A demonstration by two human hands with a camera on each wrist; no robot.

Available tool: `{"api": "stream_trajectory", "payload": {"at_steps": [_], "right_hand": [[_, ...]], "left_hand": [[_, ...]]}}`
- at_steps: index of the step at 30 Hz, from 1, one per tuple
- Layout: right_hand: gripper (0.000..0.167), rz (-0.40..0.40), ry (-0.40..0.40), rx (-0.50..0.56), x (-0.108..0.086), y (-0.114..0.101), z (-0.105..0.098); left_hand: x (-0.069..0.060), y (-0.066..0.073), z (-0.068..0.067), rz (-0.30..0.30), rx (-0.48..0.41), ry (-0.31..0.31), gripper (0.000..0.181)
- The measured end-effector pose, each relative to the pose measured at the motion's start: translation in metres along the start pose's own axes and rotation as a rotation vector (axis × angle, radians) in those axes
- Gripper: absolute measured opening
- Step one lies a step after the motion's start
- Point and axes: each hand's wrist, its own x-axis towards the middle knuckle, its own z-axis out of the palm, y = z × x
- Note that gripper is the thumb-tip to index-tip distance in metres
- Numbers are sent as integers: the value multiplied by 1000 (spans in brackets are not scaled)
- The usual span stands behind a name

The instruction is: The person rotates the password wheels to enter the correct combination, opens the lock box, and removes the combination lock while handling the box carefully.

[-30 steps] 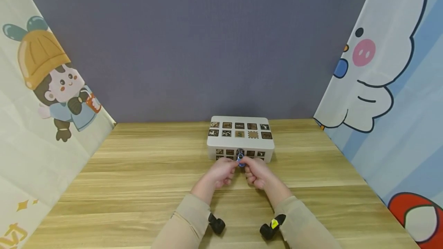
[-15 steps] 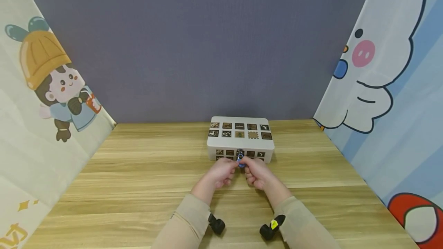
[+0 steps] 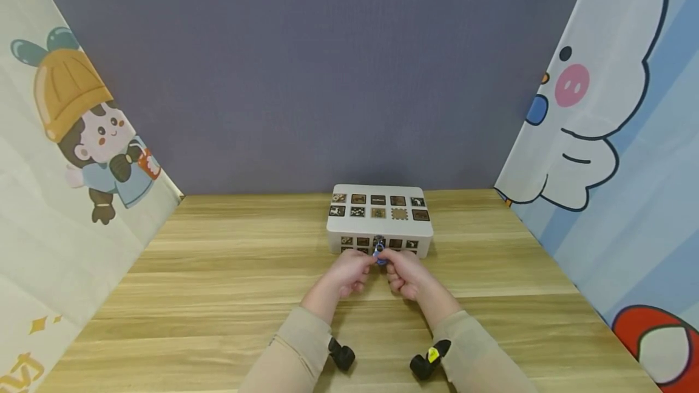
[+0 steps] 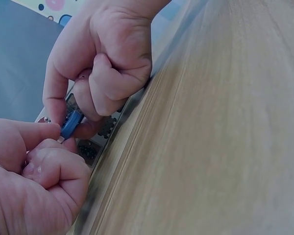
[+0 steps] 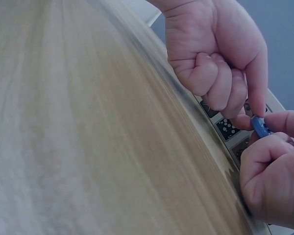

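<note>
Padlock [image 3: 380, 256], blue, hangs at front clasp [image 3: 379, 239] of white picture-printed box [image 3: 378, 223] on wooden table [image 3: 246, 259]. Your right hand [image 3: 405, 273] clamped on padlock between thumb and fingers. Your left hand [image 3: 349, 273] pinches small pale piece [image 4: 61, 140], mostly hidden, at padlock's left side.

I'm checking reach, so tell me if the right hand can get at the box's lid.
Probably yes: the right hand is just in front of the box, and nothing covers the lid. It pinches the blue lock, though, so must likely let go first.
</note>
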Motion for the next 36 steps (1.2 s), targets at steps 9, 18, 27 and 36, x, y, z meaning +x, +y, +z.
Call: {"api": "stream_trajectory", "payload": {"at_steps": [9, 18, 27, 36], "right_hand": [[10, -2, -9, -6, 0, 0, 0], [16, 40, -41, 78, -1, -2, -6], [17, 59, -63, 81, -3, -5, -14], [16, 57, -79, 68, -4, -7, -14]], "left_hand": [[-2, 1, -2, 5, 24, -9, 26], [-1, -1, -1, 6, 32, 4, 24], [0, -2, -1, -1, 21, 2, 24], [1, -3, -3, -1, 33, -2, 25]]}}
